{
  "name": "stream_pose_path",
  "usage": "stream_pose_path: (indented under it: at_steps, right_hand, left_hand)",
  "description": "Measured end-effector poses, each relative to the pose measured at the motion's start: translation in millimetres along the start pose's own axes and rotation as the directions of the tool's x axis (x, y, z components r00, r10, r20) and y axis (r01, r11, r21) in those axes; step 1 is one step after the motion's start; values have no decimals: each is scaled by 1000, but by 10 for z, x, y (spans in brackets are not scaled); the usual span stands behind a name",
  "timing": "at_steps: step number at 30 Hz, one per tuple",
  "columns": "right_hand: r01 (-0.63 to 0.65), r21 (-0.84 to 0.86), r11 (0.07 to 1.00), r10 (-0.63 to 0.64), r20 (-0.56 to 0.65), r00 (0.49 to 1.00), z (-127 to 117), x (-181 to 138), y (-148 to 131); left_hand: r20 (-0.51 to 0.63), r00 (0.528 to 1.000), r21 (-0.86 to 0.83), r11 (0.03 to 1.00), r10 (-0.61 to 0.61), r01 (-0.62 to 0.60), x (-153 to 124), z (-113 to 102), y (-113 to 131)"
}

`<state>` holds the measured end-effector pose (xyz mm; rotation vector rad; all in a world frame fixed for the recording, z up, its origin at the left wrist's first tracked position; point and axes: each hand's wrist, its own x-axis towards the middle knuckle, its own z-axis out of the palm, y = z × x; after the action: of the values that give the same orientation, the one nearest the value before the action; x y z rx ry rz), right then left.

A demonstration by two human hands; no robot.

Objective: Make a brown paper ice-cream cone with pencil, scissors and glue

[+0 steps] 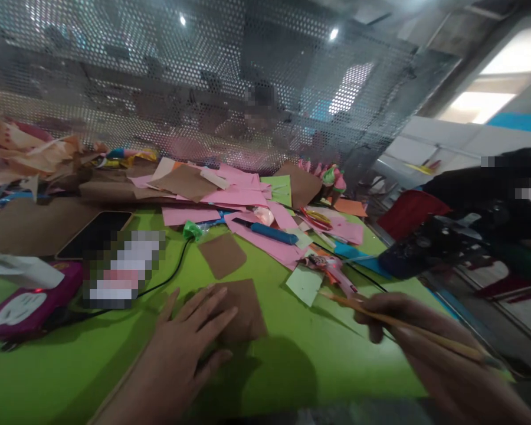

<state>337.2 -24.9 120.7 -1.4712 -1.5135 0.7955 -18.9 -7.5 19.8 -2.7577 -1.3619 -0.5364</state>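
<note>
- Perforated metal screen (181, 77) is seen at 12 o'clock of the view, and before it a bright green table (287, 378) is spread.
- Loose pink sheets (239, 177) are heaped towards 11 o'clock, with brown paper laid among them.
- By the left hand (181, 336), at 7 o'clock, a brown paper square (248, 313) is covered in part; this square is placed near 6 o'clock.
- Its fingers are stretched out, palm downwards; the little finger is kept apart from the others, and nothing is gripped.
- By the right hand (407, 319), at 4 o'clock, a yellow pencil-like stick (429, 339) is held; the thumb and fingers are closed together on it.
- The stick's tip is pointed towards 10 o'clock, near a pale green paper piece (307, 284); whether the table is touched by it cannot be told.
- A second brown piece (223, 255) is laid at 8 o'clock from the middle.
- Close to the middle, a blue-handled tool (274, 233) is rested on pink paper.
- At 9 o'clock a dark phone (97, 233) is laid, and below it a purple box (66, 289) is placed.
</note>
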Motion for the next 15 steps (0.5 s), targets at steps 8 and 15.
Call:
stream_pose_path:
  at_steps: [8, 15]
  right_hand:
    - [-178, 385, 906, 93, 231, 969, 1127, 595, -115]
    - [-172, 288, 942, 92, 273, 958, 1359, 710, 125]
  left_hand:
    - [35, 999, -81, 997, 13, -10, 19, 61, -64]
    - [-59, 996, -59, 997, -60, 57, -6, 157, 1]
